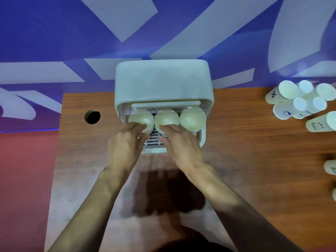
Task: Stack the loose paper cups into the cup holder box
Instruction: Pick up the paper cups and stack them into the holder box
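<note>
Hands work at the front of the white box (163, 82), which stands in the upper middle of the frame on a wooden desk (245, 151). We see its slotted tray (154, 142) drawn out toward the bottom of the frame. Three paper cups stand mouth-up in a row on it, just under the box's front edge: a left cup (141, 118), a middle cup (167, 118) and a right cup (193, 118), their rims nearly touching.

Our left hand (125, 145) reaches in from the lower left. Its grip is clamped on the near side of the left cup, thumb at the rim and fingers curled beneath. Our right hand (182, 146) comes from the lower right. Its grip is likewise closed on the near side of the middle cup, forefinger lying along the rim and the other fingers curled below. No hand touches the right cup.

More loose cups (288, 91) lie in a cluster on their sides at the right edge of the frame, well apart from the box. One lies just below the cluster and another is cut off lower down. A round hole (92, 116) in the desk sits left of the box. Both hands cast a dark shadow on the desk in the lower middle.
</note>
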The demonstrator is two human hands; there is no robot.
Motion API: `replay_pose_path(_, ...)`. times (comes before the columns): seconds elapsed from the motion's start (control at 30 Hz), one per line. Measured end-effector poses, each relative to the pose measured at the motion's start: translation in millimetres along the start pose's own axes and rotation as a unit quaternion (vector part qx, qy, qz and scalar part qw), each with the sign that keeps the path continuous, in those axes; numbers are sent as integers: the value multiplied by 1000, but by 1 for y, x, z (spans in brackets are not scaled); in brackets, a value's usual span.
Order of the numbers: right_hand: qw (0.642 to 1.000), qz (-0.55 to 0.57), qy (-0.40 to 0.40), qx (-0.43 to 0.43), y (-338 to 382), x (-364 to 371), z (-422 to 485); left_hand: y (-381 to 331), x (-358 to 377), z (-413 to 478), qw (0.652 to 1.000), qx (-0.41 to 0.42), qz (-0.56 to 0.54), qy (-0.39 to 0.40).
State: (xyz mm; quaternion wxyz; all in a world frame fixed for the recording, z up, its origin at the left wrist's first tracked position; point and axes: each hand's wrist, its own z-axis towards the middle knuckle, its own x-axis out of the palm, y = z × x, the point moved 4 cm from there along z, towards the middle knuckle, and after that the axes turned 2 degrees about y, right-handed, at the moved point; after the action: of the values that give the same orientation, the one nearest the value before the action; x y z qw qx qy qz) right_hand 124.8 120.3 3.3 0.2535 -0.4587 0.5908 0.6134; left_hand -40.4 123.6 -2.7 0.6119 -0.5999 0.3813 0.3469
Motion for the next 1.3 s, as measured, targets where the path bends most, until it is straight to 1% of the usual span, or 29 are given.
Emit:
replay_pose_path(0.03, 999, 20, -16, -20, 2, -7, -8, -6, -5, -7, 999, 15, 8, -30)
replay_pose_path(0.1, 996, 47, -61, -39, -1, -21, -31, -29, -13, -23, 993, 76, 7, -92)
replay_pose_path(0.13, 994, 53, -88, -36, -7, -30, -43, -43, -12, -31, 988, 112, 1, -103)
replay_pose_path(0.17, 992, 51, -117, -25, -15, -40, -56, -57, -7, -36, 985, 142, -5, -97)
replay_pose_path(0.23, 988, 32, -150, 21, -40, -60, -78, -90, 10, -41, 982, 176, -4, -62)
replay_pose_path(0.37, 982, 27, -157, 100, -111, -92, -118, -170, 49, -39, 977, 215, -17, 9)
replay_pose_path(0.47, 972, 40, -172, 157, -173, -116, -154, -243, 83, -39, 961, 272, -16, 55)
replay_pose_path(0.53, 962, 24, -177, 207, -214, -132, -184, -291, 109, -40, 951, 293, -12, 95)
replay_pose_path(0.67, 927, -1, -211, 310, -292, -163, -256, -386, 173, -53, 926, 344, -7, 154)
replay_pose_path(0.77, 896, 12, -232, 379, -349, -180, -310, -455, 221, -63, 902, 399, -8, 163)
replay_pose_path(0.87, 865, 15, -233, 445, -396, -189, -354, -512, 269, -68, 873, 455, -2, 176)
replay_pose_path(0.97, 845, -20, -224, 484, -427, -185, -378, -542, 309, -70, 855, 483, 25, 186)
replay_pose_path(1.03, 844, -35, -212, 492, -438, -179, -383, -548, 328, -68, 851, 492, 56, 177)
replay_pose_path(1.17, 848, -29, -167, 503, -454, -163, -380, -547, 354, -62, 853, 492, 78, 155)
replay_pose_path(1.3, 853, -45, -155, 497, -461, -152, -371, -542, 361, -57, 861, 482, 81, 140)
